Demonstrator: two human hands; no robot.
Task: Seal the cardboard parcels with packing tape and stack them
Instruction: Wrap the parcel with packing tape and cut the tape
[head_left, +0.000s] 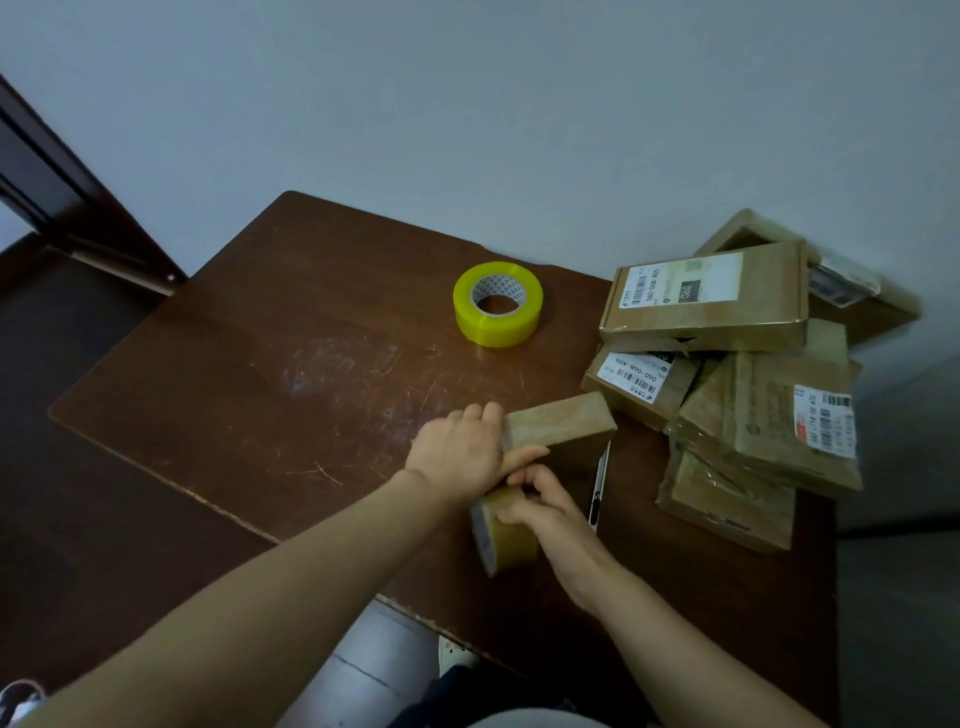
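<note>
Parcel (561, 422), small, stiff, probably light, lies near the table's (260, 395) front edge, left grip (457, 452) clasping its end, right grip (543, 506) clutching a tape roll (511, 538); best held by its short ends.

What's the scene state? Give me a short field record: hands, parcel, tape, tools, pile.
left hand: grips the left end of the small parcel
right hand: holds a brownish tape roll just in front of that parcel
yellow tape roll: lies flat on the table, untouched
utility knife: on the table, beside the small parcel's right end
parcel pile: loose heap at the table's right edge, not squared up
</note>
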